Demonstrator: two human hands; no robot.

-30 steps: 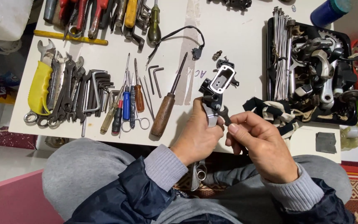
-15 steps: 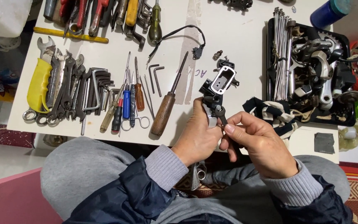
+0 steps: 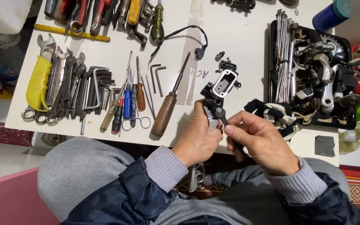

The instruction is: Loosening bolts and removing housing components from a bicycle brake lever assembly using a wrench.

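Left hand [image 3: 198, 139] is gripping the black brake lever assembly [image 3: 218, 93] tight — right hand [image 3: 263, 143] is pinching its lower end, fingers closed. Wooden-handled screwdriver [image 3: 167, 109] is lying just left — fitting looks underway, steady alignment needed.

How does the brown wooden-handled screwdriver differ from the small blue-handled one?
The brown wooden-handled screwdriver is much longer and thicker, and lies slanted and apart; the blue-handled screwdriver is short and slim, and lies nearly straight, packed among other small drivers. Both rest untouched on the white table, shafts pointing away from the person.
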